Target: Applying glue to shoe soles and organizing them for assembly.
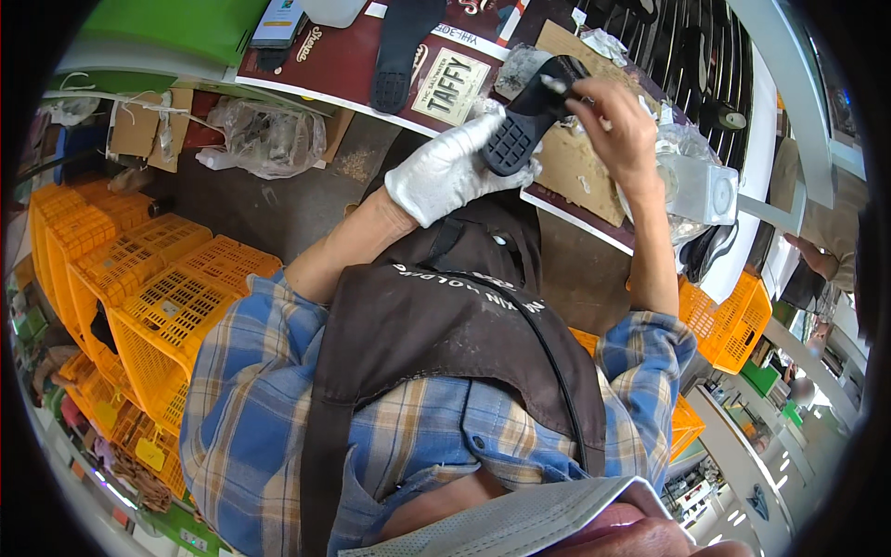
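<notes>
My left hand [450, 167], in a white glove, grips a black shoe sole [516, 139] over the table's front edge. The sole's heel end, with a grid of square hollows, points toward me; its other end tilts away to the right. My bare right hand [620, 130] is beside that far end with its fingers curled together. A small white wad shows at the fingertips against the sole, but I cannot make out exactly what they pinch. Another black sole [394, 84] lies on the dark red tabletop [334, 70] to the left.
A phone [278, 23] lies at the table's far left. Under my right hand is stained cardboard [580, 172], with a clear plastic container [710, 190] beside it. Black soles line a rack [705, 65] at far right. Orange crates [176, 297] stand at left; a plastic bag [269, 139] hangs nearby.
</notes>
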{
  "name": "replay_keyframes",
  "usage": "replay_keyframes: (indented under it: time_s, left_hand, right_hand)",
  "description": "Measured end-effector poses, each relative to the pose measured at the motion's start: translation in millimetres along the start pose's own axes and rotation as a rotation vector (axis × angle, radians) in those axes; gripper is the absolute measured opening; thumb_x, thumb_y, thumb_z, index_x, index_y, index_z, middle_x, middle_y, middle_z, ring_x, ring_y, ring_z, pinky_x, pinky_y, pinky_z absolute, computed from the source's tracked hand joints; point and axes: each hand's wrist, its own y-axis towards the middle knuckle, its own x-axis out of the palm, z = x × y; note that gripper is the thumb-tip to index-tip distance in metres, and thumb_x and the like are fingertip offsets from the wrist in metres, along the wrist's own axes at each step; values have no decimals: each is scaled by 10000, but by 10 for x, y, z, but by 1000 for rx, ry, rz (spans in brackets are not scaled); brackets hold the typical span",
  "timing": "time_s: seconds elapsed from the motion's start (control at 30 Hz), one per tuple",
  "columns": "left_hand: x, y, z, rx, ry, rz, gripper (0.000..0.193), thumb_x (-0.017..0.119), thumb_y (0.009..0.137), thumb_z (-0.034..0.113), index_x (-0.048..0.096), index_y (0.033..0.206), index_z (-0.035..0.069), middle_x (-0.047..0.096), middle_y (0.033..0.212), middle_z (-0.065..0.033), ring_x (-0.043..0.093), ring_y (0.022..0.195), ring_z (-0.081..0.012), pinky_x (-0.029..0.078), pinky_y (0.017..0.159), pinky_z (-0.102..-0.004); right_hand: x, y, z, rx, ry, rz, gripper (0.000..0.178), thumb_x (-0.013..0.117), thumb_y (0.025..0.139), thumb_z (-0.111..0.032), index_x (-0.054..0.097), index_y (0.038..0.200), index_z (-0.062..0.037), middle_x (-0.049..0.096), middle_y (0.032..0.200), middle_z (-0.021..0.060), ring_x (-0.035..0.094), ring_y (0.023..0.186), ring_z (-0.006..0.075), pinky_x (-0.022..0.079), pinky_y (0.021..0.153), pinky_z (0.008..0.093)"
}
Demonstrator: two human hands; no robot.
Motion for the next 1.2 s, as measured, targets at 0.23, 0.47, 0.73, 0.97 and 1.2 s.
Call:
replay_keyframes:
  time_s: [0.23,0.47,0.73,0.97,1.2]
  left_hand:
    - [-170,68,12,-19,-247,-339,513,305,1035,428,409,1371,55,510,1322,-190,509,1227,-295,398,1069,-496]
    - [-187,117,-33,-75,-313,-379,628,263,1016,507,392,1377,10,523,1308,-188,503,1215,-302,358,1085,-477]
    - [-257,147,-161,-63,-474,-354,657,255,1011,519,398,1368,-13,519,1302,-194,490,1211,-306,350,1071,-464]
    - [-220,177,-209,-140,-347,-175,815,256,965,622,348,1414,-51,519,1312,-201,472,1220,-289,315,1087,-405]
    - [-162,211,-227,-216,-574,-330,842,283,922,686,331,1433,18,434,1428,-170,402,1327,-287,252,1141,-457]
  right_hand:
    - [-84,-208,-272,-12,294,-131,275,771,723,26,644,961,-25,672,934,86,633,731,168,513,564,262]
    - [35,-222,-421,-157,100,-155,292,766,710,12,629,965,-29,665,889,108,657,758,255,546,626,347]
    - [19,-310,-541,-151,-48,-61,324,779,685,9,638,975,-27,661,907,103,645,741,229,530,619,322]
    - [79,-531,-643,4,-78,-48,313,777,698,15,645,981,0,680,900,115,653,731,218,539,622,314]
    - [117,-210,-614,-39,-65,168,276,766,731,8,646,976,-30,674,899,109,656,759,245,534,626,320]
